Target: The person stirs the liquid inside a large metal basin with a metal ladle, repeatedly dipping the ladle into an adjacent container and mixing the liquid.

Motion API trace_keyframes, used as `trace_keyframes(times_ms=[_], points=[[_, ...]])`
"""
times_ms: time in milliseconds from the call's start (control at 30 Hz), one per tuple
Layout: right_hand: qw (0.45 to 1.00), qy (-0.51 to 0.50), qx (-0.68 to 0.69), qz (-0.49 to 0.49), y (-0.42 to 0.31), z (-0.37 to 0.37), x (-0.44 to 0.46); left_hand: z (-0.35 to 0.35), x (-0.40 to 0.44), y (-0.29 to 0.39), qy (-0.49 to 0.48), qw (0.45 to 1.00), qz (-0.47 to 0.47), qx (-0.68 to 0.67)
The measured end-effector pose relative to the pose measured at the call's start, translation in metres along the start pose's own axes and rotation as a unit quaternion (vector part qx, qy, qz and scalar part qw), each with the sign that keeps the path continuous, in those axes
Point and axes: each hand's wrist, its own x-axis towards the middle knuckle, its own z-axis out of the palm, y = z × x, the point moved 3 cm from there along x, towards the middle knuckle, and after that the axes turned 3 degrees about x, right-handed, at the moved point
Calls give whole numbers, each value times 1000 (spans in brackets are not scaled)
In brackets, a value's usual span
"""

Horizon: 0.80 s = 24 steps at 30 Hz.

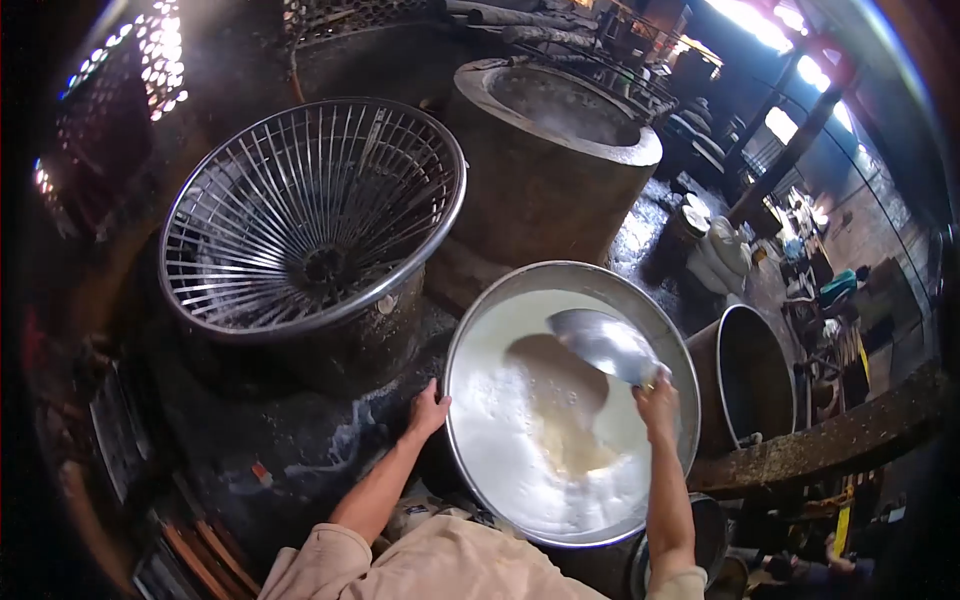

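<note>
A large round metal vat [455, 440] stands in front of me, filled with white, foamy liquid [510, 400] that has a yellowish patch near the middle. My left hand [428, 411] grips the vat's rim on its left side. In my right hand [657, 405] is a wide, shiny metal ladle [604, 345], held near its bowl. The ladle is tilted over the right part of the liquid, with a dark shadow or reflection below it to the left.
A slatted metal basket [330, 200] rests at the upper left. Behind the vat stands a round, thick-rimmed stove-like tub [550, 190] with steam. An empty metal drum [757, 375] is at the right, beside a beam [830, 445]. Sacks [722, 255] lie farther back.
</note>
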Motion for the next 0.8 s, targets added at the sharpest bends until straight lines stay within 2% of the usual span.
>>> trace_keyframes(times_ms=[67, 200, 300, 633, 800], points=[[992, -121, 1, 45, -65, 26, 20, 11, 23, -12, -73, 996, 12, 54], [981, -189, -16, 42, -144, 82, 39, 2, 26, 4, -139, 984, -26, 111], [975, -214, -1, 57, -163, 121, 37, 0, 28, 5, -157, 981, -7, 114], [940, -322, -30, 107, -128, 154, -28, -2, 29, 8, -158, 975, -13, 158], [935, -328, -31, 134, -86, 147, -80, -11, 26, 23, -163, 977, -7, 137]])
